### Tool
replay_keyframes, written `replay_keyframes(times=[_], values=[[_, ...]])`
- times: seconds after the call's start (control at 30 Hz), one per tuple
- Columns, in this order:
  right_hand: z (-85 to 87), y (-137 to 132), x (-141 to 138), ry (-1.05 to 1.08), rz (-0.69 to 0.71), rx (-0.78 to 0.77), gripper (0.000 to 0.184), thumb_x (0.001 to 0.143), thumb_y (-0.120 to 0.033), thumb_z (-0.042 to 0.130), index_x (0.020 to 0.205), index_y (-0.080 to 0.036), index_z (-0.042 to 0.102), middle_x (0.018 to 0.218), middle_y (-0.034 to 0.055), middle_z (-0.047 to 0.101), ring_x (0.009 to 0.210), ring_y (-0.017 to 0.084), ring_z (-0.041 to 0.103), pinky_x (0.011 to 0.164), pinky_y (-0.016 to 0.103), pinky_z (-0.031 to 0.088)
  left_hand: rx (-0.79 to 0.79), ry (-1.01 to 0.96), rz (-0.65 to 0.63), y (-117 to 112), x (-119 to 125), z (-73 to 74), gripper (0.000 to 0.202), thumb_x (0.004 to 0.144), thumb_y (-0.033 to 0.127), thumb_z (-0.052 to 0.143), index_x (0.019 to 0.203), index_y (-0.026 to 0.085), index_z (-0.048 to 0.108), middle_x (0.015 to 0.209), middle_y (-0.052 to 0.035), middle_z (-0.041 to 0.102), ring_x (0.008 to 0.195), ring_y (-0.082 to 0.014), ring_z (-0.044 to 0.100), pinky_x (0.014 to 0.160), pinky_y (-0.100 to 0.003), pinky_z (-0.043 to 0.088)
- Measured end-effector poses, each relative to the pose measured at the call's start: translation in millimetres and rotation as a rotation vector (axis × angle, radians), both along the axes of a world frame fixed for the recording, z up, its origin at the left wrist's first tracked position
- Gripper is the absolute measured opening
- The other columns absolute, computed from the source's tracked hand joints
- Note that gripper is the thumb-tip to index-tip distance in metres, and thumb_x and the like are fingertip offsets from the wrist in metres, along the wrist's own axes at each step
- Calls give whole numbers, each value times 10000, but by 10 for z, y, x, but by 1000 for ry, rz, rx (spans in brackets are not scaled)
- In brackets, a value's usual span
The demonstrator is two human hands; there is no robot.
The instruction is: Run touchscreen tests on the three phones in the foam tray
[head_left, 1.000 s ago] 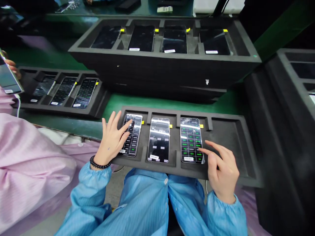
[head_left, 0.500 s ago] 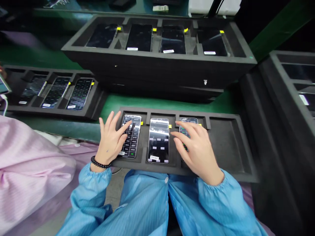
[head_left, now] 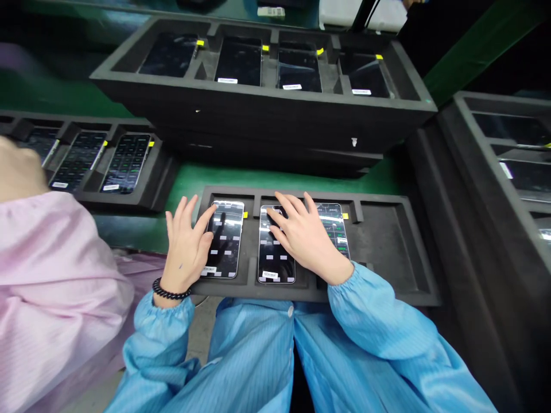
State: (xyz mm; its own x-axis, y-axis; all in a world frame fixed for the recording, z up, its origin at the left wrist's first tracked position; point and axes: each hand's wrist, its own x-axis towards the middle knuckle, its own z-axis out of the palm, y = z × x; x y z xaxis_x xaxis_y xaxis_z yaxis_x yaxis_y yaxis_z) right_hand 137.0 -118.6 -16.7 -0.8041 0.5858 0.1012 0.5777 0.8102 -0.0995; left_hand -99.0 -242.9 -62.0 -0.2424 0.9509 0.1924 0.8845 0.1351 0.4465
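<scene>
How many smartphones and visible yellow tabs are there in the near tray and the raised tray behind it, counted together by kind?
Smartphones: 7 (3 in the near tray, 4 in the raised tray)
Yellow tabs: 6 (2 near, 4 raised)
Total: 13
The right hand may hide a tab by the middle smartphone.

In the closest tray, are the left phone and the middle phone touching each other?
Apart. The head view shows a strip of dark tray between the left phone and the middle phone.
</scene>
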Motion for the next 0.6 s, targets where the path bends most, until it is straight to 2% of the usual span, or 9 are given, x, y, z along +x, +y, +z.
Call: replay_keyframes(times=[0.3, 0.43, 0.5, 0.6], values=[[-96, 24, -30, -39, -15, 13, 428, 1057, -330, 450, 1415, -124, 563, 1551, 187, 480, 1374, 335, 482, 1195, 641, 326, 2, 36, -6, 22, 20, 26, 593, 1048, 476, 215, 1465, 215, 546, 1655, -153, 290, 1585, -347, 129, 1259, -660, 40], [-43, 33, -27, -29, -13, -7, 452, 1062, -338, 430, 1431, -106, 547, 1558, 196, 469, 1387, 341, 469, 1203, 640, 313, -82, 75, 34, 95, 26, 28, 610, 1047, 493, 209, 1490, 206, 515, 1671, -171, 256, 1589, -364, 102, 1233, -706, 32], [44, 6, 58, -8, -30, -10, 452, 1061, -337, 428, 1438, -114, 542, 1556, 188, 472, 1386, 338, 470, 1201, 618, 330, -116, 72, 59, 107, 22, 25, 633, 1041, 521, 208, 1488, 196, 515, 1675, -181, 244, 1585, -386, 105, 1223, -722, 58], [183, -92, 432, 70, -128, -13, 446, 1061, -341, 418, 1445, -147, 534, 1547, 157, 486, 1359, 326, 495, 1153, 548, 421, -68, 21, 120, 53, -23, 2, 702, 1029, 541, 178, 1511, 120, 468, 1643, -222, 291, 1552, -395, 224, 1235, -646, 205]])
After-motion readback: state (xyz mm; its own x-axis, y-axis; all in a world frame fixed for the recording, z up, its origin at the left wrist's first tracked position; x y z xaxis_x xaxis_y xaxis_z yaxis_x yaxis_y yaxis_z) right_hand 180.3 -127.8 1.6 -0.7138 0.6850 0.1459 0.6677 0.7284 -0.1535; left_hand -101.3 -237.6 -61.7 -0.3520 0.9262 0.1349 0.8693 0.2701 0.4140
